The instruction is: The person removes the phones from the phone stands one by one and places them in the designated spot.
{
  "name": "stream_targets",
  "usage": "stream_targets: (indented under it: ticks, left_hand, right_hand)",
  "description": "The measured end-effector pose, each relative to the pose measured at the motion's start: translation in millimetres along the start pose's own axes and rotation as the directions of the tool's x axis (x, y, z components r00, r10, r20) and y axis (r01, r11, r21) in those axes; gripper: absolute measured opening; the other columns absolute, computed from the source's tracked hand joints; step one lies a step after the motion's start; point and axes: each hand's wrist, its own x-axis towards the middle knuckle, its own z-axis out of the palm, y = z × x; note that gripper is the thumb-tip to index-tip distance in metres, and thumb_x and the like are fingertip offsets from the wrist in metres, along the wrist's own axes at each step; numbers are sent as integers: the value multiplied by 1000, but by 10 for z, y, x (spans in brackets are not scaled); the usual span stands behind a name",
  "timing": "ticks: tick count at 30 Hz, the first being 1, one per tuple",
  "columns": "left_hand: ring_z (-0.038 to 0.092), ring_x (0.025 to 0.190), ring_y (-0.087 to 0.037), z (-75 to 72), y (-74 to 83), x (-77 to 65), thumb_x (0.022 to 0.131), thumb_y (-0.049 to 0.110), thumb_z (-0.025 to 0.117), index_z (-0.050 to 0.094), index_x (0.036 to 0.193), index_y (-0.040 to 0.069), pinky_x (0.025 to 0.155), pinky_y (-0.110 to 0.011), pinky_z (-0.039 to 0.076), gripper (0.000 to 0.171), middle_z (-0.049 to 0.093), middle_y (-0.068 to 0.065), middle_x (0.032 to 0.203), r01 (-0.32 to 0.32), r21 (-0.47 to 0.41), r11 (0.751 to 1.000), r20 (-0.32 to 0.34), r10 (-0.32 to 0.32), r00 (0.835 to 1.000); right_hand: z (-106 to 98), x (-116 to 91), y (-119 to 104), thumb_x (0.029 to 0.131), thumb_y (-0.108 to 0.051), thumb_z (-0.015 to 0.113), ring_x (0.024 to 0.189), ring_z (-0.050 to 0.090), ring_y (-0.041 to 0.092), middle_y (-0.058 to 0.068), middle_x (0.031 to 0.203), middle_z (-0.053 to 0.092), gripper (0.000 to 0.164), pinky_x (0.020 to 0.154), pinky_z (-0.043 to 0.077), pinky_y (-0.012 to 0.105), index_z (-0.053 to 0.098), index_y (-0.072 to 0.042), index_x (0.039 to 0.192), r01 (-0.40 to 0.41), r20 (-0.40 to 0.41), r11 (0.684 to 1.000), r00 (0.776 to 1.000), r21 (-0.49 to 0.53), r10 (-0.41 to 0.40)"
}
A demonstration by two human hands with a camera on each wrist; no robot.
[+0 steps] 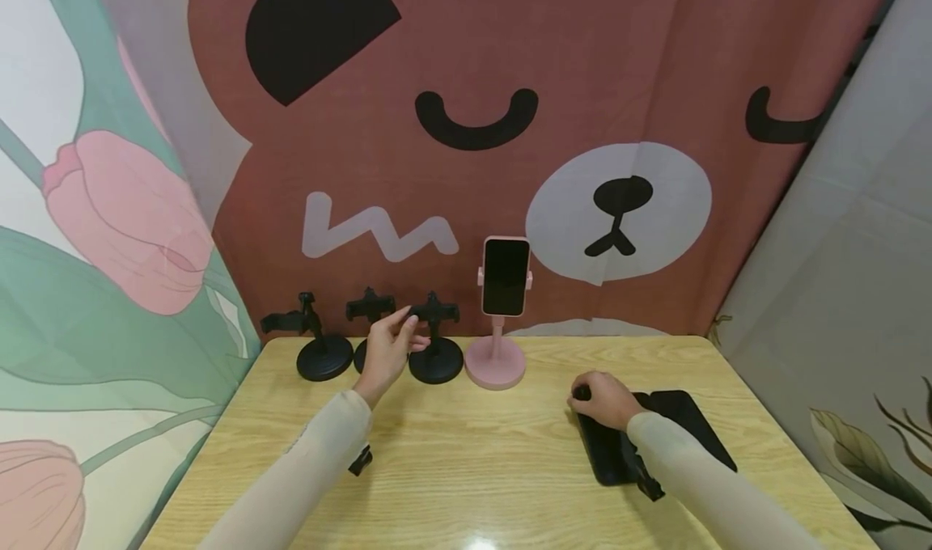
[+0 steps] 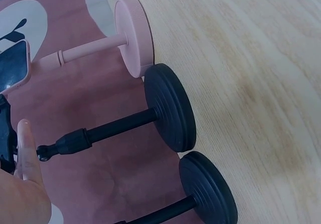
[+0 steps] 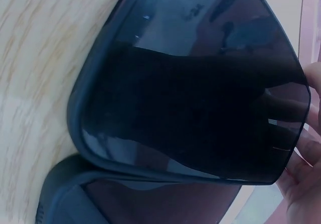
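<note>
My left hand (image 1: 389, 348) pinches the clamp (image 2: 6, 133) at the top of a black phone stand (image 1: 435, 360), whose round base rests on the table. My right hand (image 1: 606, 398) grips the far end of a black smartphone (image 3: 190, 113), fingers curled at its edge. A second black smartphone (image 1: 688, 420) lies right beside the first one; its dark screen shows in the right wrist view. To the right of the left hand's stand is a pink phone stand (image 1: 497, 364) bearing an upright smartphone (image 1: 506, 277) with a dark screen.
Another black phone stand (image 1: 371, 303) is partly hidden behind my left hand. A further black phone stand (image 1: 324, 357) stands at the far left, its clamp turned sideways. The wooden table (image 1: 466, 453) ends at a bear-print curtain (image 1: 582, 73) behind the stands.
</note>
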Motion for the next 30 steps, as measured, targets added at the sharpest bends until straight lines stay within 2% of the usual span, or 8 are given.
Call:
stream_targets:
  ticks: [4,10,19,25,30]
  left_hand:
    - [76,83,-38,1,-9,16,106,12,51,46,147,-7,71,-27,63,45,69,-35,114,2,-4,1000,1,-2,1000]
    - [77,82,-35,-4,-14,17,106,12,51,46,147,-8,70,-26,63,45,69,-35,115,16,-5,1000,4,-16,1000]
    - [74,87,-44,-4,11,18,106,13,52,45,148,-6,70,-25,63,46,70,-34,115,36,-27,999,8,-36,999]
    - [75,86,-41,-4,13,11,106,13,52,46,148,-6,70,-25,63,46,69,-34,115,51,-39,998,6,-51,999]
    - [77,79,-29,-7,13,5,106,13,53,46,148,-5,70,-25,63,46,70,-33,115,63,-49,997,2,-63,998]
  right_hand:
    - [17,2,7,91,-24,75,75,58,10,-2,93,71,6,71,51,36,73,-18,90,-4,6,1000,1000,-19,4]
    - [18,9,14,91,-23,76,74,58,10,-2,92,71,7,70,50,35,73,-17,89,-2,17,1000,1000,-27,3]
    - [38,27,65,90,-26,76,74,57,10,-1,93,71,10,69,49,34,73,-17,92,-7,26,999,1000,-33,7]
    - [68,10,77,90,-26,76,79,59,12,0,97,71,10,74,52,38,73,-17,93,-29,30,999,999,-36,30]
    - [98,-14,70,90,-27,77,83,62,13,2,100,71,12,76,54,41,73,-17,94,-36,16,998,999,-46,37]
